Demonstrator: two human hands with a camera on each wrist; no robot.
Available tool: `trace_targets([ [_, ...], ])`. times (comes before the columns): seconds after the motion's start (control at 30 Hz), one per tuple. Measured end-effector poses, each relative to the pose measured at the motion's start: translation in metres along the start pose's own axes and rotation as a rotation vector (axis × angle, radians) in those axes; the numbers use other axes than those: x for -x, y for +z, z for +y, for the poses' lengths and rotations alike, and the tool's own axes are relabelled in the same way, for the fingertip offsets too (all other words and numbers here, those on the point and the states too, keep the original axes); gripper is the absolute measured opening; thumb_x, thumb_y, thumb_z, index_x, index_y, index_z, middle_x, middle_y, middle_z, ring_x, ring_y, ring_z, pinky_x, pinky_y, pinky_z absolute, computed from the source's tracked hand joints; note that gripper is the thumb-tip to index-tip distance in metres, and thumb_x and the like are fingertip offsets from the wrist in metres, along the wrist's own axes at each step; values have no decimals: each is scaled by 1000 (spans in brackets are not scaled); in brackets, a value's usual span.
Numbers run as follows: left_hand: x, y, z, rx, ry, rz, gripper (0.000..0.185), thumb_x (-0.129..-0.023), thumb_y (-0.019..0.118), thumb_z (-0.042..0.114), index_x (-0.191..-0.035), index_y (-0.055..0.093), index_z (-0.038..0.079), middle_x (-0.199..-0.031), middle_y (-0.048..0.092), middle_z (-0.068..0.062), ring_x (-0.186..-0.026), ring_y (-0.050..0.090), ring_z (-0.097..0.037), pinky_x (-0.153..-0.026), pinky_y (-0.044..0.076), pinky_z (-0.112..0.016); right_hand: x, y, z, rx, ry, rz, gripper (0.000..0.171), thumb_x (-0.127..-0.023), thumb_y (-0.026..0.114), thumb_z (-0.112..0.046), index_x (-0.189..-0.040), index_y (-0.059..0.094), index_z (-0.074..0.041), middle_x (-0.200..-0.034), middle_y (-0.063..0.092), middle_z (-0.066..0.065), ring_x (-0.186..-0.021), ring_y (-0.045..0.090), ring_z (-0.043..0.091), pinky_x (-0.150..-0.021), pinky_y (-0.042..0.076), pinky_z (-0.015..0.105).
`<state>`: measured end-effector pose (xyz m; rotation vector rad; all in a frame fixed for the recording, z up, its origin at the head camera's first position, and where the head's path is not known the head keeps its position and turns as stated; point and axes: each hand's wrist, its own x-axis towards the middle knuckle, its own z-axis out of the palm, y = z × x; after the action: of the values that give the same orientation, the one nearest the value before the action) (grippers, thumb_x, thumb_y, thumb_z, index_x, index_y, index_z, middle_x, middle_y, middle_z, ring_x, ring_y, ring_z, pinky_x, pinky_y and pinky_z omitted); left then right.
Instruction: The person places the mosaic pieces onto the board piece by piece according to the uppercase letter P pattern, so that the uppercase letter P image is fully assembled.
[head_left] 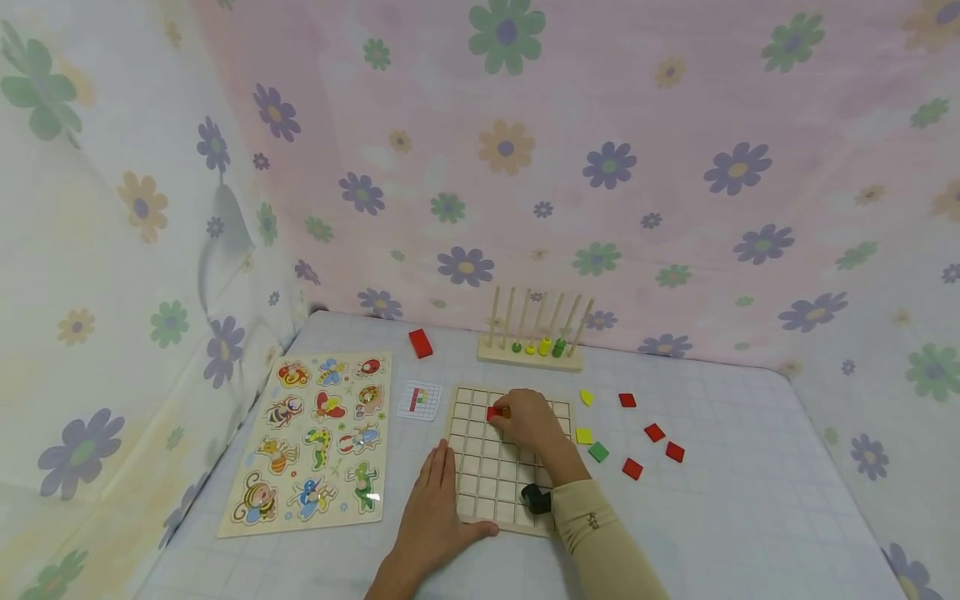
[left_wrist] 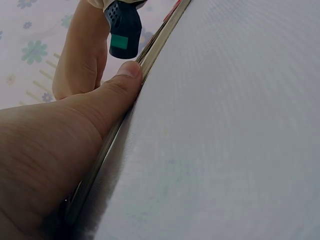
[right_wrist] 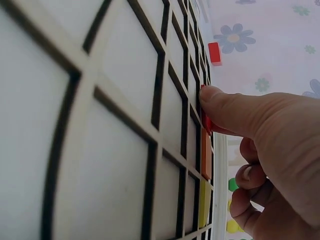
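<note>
Two fingers of the right hand [head_left: 531, 421] pinch a red tile [head_left: 493, 413] against the wooden grid board [head_left: 480, 492], in a cell of the board's second row from the far edge, left of the middle. In the right wrist view the thumb [right_wrist: 235, 107] presses the red tile's [right_wrist: 206, 122] edge down into the cell while the other fingers curl back, away from the board. An orange tile [right_wrist: 205, 154] sits in the cell right next to it, and a yellowish one [right_wrist: 202, 202] lies one cell further along.

Flat on the counter [head_left: 750, 517], the left hand [head_left: 431, 512] lies with fingers straight beside the board's left edge, holding nothing; its thumb [left_wrist: 122, 82] rests against the board's rim [left_wrist: 155, 45], as the left wrist view shows. A dark wrist-worn device [head_left: 536, 498] sits on the right forearm above the board's near rows, next to a beige sleeve [head_left: 600, 542].

Right of the board, loose pieces lie scattered on the counter: a yellow piece [head_left: 587, 397], a yellow square [head_left: 583, 436], a green square [head_left: 597, 452], and four red squares [head_left: 654, 432] spread well apart. Just left of the board's far corner lies a small pattern card [head_left: 419, 400], and further left an animal peg puzzle [head_left: 315, 442]. Behind the board stands a wooden peg rack [head_left: 534, 337] with a few coloured beads at the bottoms of its pegs, and a red block [head_left: 420, 343] lies to its left. Flowered cloth [head_left: 600, 167] hangs behind and beside the counter.
</note>
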<state>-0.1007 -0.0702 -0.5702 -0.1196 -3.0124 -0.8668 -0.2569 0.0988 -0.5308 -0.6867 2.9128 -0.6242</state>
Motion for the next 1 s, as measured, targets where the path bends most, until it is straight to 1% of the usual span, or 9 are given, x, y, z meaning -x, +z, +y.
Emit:
trace_targets([
  [0.17, 0, 0, 0, -8, 8, 9, 137, -64, 79, 77, -158, 25, -7, -169, 21, -22, -155, 24, -41, -122, 36, -52, -2, 3, -2, 1, 9, 18, 25, -90, 78, -31, -107, 81, -13, -103, 78, 4, -97, 71, 25, -88, 59, 43],
  [0.27, 0, -1, 0, -3, 7, 13, 137, -64, 80, 76, -158, 25, -7, -169, 21, -22, -155, 25, -41, -122, 36, -52, -2, 4, -3, -11, 17, 19, 25, -91, 77, -31, -109, 81, -14, -103, 77, 4, -97, 71, 25, -88, 59, 43],
  [0.43, 0, 0, -1, 0, 8, 15, 137, -64, 80, 77, -158, 25, -7, -169, 21, -22, -155, 25, -41, -121, 36, -52, -1, 7, -3, -41, 30, 11, 30, -90, 79, -31, -114, 79, -13, -100, 75, 4, -89, 68, 20, -80, 57, 38],
  [0.57, -1, 1, -2, -7, 9, 13, 138, -64, 78, 79, -159, 24, -6, -169, 21, -21, -155, 25, -40, -122, 36, -51, 0, 8, -1, -46, 13, 25, 31, -89, 80, -31, -115, 79, -14, -91, 71, 1, -77, 58, 13, -70, 51, 31],
  [0.67, -1, 1, -2, -9, 11, 14, 138, -64, 77, 80, -159, 25, -6, -169, 20, -21, -155, 25, -40, -122, 35, -51, 2, 7, 1, -55, 4, 36, 32, -89, 80, -31, -116, 78, -14, -89, 70, 0, -73, 56, 13, -67, 50, 32],
  [0.73, -1, 1, -2, -11, 12, 14, 138, -64, 77, 79, -158, 25, -6, -169, 20, -21, -155, 25, -40, -122, 35, -51, 3, 6, 3, -59, 10, 42, 35, -89, 80, -31, -118, 78, -13, -92, 72, 1, -78, 62, 16, -72, 55, 35],
  [0.77, -1, 1, -2, -13, 12, 14, 138, -64, 77, 79, -158, 25, -6, -169, 20, -22, -155, 25, -40, -122, 35, -51, 4, 6, 4, -62, 21, 45, 36, -89, 80, -32, -120, 77, -13, -97, 74, 2, -83, 65, 18, -77, 57, 38],
  [0.87, -1, 1, -1, -16, 11, 11, 138, -64, 78, 79, -158, 26, -7, -169, 21, -22, -154, 26, -41, -121, 36, -52, 7, 4, 8, -64, 38, 55, 38, -89, 80, -34, -121, 77, -13, -104, 75, 4, -94, 69, 24, -87, 59, 44],
  [1.0, -1, 1, -1, -16, 4, 3, 138, -63, 78, 79, -158, 25, -7, -169, 20, -22, -155, 25, -41, -121, 36, -52, 12, 0, 15, -68, 45, 63, 37, -89, 79, -33, -120, 77, -13, -102, 74, 5, -96, 69, 27, -89, 58, 46],
])
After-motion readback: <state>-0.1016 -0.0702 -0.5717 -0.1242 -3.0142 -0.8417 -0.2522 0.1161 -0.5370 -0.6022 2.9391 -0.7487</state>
